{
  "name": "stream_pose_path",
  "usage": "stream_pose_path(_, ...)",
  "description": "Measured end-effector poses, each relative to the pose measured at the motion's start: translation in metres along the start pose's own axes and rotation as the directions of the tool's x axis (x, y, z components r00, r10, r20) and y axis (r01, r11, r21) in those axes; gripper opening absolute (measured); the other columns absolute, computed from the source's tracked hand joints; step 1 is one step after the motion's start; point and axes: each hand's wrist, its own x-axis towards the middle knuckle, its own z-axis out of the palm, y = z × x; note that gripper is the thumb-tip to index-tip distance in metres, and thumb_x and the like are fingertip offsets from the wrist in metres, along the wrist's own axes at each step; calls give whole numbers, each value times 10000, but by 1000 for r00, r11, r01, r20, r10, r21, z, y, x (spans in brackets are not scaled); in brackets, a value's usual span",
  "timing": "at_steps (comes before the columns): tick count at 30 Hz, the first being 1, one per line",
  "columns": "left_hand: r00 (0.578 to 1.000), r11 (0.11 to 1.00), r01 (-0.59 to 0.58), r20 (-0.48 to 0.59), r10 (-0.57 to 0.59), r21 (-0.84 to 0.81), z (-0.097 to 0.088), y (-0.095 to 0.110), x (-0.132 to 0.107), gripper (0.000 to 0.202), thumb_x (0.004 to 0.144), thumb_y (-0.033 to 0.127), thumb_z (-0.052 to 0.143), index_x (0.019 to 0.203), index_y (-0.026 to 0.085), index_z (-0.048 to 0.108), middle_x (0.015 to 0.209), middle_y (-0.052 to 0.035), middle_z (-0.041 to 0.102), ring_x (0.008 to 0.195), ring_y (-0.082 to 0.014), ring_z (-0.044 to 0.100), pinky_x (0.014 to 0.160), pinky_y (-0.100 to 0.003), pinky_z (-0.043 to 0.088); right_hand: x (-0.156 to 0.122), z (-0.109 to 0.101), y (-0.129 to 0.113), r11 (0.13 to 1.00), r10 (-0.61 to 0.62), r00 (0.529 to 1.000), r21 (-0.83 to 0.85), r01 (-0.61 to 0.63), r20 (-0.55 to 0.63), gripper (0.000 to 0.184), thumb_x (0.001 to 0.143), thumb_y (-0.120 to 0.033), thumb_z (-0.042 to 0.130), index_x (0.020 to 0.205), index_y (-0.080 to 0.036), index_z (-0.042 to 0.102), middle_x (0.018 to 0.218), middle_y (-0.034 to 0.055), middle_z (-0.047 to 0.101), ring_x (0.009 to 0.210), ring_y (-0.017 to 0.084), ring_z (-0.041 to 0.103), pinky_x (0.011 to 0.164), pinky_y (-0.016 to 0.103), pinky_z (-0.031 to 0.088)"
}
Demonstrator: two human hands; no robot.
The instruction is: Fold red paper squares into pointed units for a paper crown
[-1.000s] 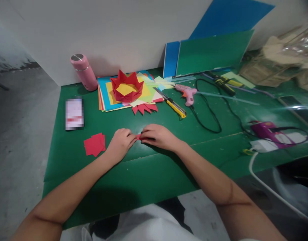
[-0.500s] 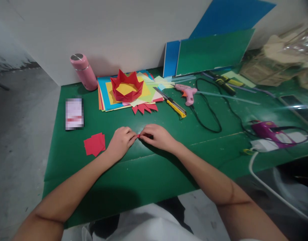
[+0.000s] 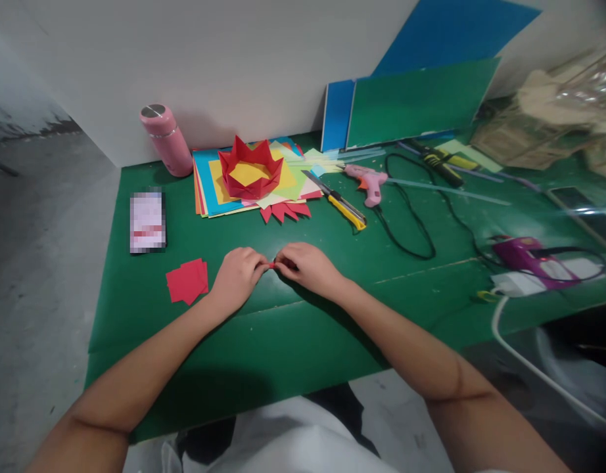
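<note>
Two hands meet at the middle of the frame in the head view, low over a green table (image 3: pixel 303 328). The left hand (image 3: pixel 238 276) and the right hand (image 3: pixel 307 266) are both curled, their fingertips pinched from either side on a small red paper piece (image 3: pixel 272 265); only a sliver of it shows between them, so its shape cannot be told. Just left of the left hand, a few red paper squares (image 3: pixel 187 282) lie flat and overlapping. Further up and left lies a phone (image 3: pixel 147 221), its screen blurred. A pink bottle (image 3: pixel 166 140) stands upright in the upper left, near the white wall. Beside it, above the hands, a red paper crown (image 3: pixel 248 172) sits on a stack of coloured paper (image 3: pixel 211 190). Right of the stack lie a yellow utility knife (image 3: pixel 340 203) and a pink glue gun (image 3: pixel 368 182), near each other. At the right edge a purple glue gun (image 3: pixel 524 256) rests on the table with its cord looped around it.
</note>
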Motion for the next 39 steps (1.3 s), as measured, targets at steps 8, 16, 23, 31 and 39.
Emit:
stream_pose_path(8,999,998,37,32,-39,42,-3,4,2,190,923,280,559,819,157,661,822,-52,667,800,-202,586,743,-330,418,0,2,0,1000,0,1000,-25,0,-3,88,835,-175,596,751,-154,611,660,17,560,642,142,466,623,247,328)
stream_pose_path(16,997,995,24,67,-31,97,-3,3,4,258,958,295,484,841,161,671,812,-65,659,783,-204,579,723,-335,404,-1,1,-1,999,-1,1000,-40,1,3,84,841,-175,596,764,-148,616,667,24,570,649,147,472,637,253,335)
stream_pose_path(23,998,995,62,-1,-62,80,-2,7,1,178,911,269,551,800,169,648,830,-59,628,798,-210,549,712,-339,390,-1,-1,-2,999,2,1000,-36,-1,22,101,861,-200,596,772,-156,618,663,22,574,644,148,483,626,252,334)
stream_pose_path(31,994,988,109,-24,-107,106,-4,4,0,219,885,334,591,735,178,625,802,-53,615,810,-222,525,692,-340,361,-1,-3,0,1000,-17,999,-23,18,41,117,887,-221,579,801,-153,620,692,33,592,674,154,500,642,254,348)
stream_pose_path(39,993,983,118,10,-120,140,-4,5,1,185,902,291,524,791,190,632,863,-70,607,852,-244,526,725,-376,356,-2,-2,-1,999,-18,999,-27,20,46,97,881,-180,550,792,-164,585,705,36,588,692,162,510,655,265,350)
